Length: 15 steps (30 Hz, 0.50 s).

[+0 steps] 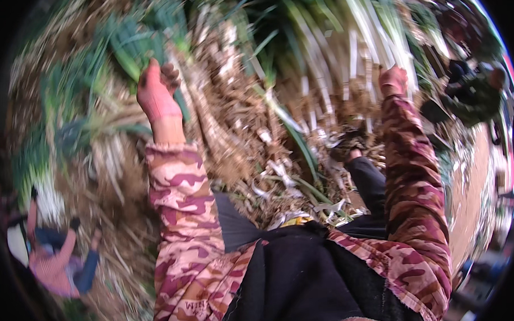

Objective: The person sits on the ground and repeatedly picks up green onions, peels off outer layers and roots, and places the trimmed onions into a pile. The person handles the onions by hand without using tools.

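Piles of long green onions or leeks lie before me, with white stalks and brown roots. My left hand (pixel 158 89), in a pink glove with dark fingertips, is raised at the left, its fingers curled. Beside it are broad green leaves (pixel 129 50) and a bundle of rooted stalks (pixel 203 115); blur hides whether it grips a leaf. Farther right, my right hand (pixel 393 81), also in a pink glove, is closed at the lower part of long white stalks (pixel 374 30). Their green tops run towards the upper edge of the view.
Loose roots and peeled skins (pixel 283 176) cover the ground between my legs. A person in a pink top (pixel 55 264) sits at the lower left by another bundle (pixel 43 191). At the right another person in dark green (pixel 473 99) is near a bare dirt strip (pixel 471 194).
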Tool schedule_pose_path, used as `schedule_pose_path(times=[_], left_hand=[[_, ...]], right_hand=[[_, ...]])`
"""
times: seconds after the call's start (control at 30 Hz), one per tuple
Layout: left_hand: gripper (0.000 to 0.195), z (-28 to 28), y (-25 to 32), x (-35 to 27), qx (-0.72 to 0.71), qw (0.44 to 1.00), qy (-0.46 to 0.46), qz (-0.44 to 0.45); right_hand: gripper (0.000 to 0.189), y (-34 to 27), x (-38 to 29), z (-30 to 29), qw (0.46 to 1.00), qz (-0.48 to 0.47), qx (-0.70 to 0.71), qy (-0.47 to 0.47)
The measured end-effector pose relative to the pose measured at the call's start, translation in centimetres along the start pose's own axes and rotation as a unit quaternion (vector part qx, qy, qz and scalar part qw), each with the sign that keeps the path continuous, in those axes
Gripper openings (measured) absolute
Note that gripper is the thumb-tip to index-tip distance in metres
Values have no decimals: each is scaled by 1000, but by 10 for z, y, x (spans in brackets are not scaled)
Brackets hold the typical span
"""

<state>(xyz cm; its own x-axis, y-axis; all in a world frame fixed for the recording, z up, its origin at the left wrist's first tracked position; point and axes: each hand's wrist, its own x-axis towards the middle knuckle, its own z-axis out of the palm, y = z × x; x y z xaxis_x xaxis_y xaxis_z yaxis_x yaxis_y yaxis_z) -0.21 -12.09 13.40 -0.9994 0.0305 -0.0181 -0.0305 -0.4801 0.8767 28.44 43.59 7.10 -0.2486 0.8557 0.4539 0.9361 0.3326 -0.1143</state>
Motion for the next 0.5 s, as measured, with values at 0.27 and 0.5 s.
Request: schedule_pose_path(times=[0.27, 0.5], left_hand=[[32, -89, 42, 15, -98, 988, 115, 16], [28, -82, 32, 12, -89, 992, 93, -14]], right_hand=[[74, -289, -313, 7, 741, -316, 283, -521], [65, -360, -423, 63, 615, -36, 496, -612]])
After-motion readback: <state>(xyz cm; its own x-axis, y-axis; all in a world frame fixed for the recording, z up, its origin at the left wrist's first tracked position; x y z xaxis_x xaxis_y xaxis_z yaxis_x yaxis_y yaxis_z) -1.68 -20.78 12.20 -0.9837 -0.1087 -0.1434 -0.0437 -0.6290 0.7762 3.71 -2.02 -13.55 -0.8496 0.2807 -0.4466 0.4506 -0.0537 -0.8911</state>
